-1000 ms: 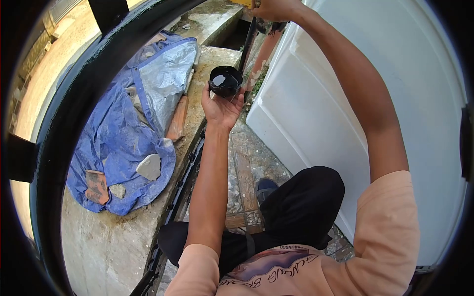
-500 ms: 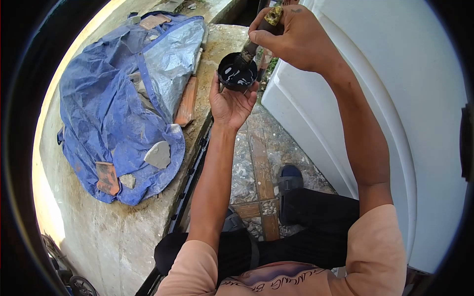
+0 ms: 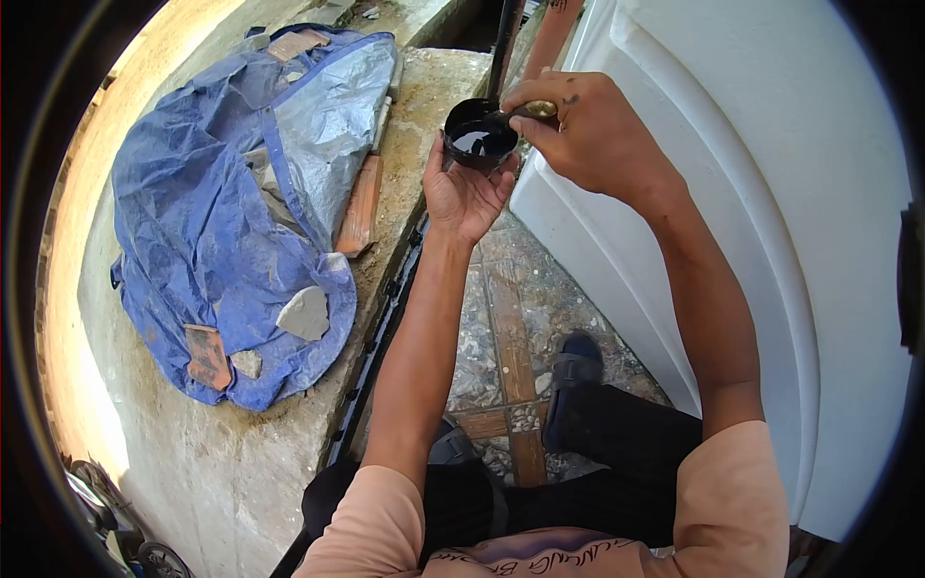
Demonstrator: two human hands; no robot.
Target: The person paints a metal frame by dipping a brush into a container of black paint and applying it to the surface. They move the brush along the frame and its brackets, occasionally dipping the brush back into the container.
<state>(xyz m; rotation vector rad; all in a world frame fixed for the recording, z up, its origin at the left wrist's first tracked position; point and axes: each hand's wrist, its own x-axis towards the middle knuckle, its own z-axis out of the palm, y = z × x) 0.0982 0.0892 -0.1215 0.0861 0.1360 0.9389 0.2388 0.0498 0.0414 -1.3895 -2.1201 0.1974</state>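
- The black cup (image 3: 466, 112) is out in front of me, held up over the edge of the concrete ledge (image 3: 236, 482), its mouth tipped toward me so I can see in.
- Glossy dark liquid (image 3: 472, 144) lies inside; by its look I'd call it paint.
- The brush (image 3: 541, 110) now slants low over the cup's right rim. Half a second ago it stood steeply in the liquid, so I judge it has gone from dipping to being drawn along the wall, perhaps to shed some excess. I can't make out its bristles well enough to be sure.
- My right hand (image 3: 599, 130) pinches the brush handle between thumb and fingers. A second ago it was far up at the edge of my view, away from the cup; now both hands work together.
- My left hand (image 3: 466, 200) cradles the cup from below, palm up, fingers curled loosely around its base, as in both earlier views. That should keep the cup steady under the brush.
- Left of the cup, a blue tarp (image 3: 207, 231) lies on the ledge, with a pale stone (image 3: 304, 314) on it.
- To my right stands a large white panel (image 3: 674, 183), close by my right forearm; below is the tiled floor (image 3: 472, 361).
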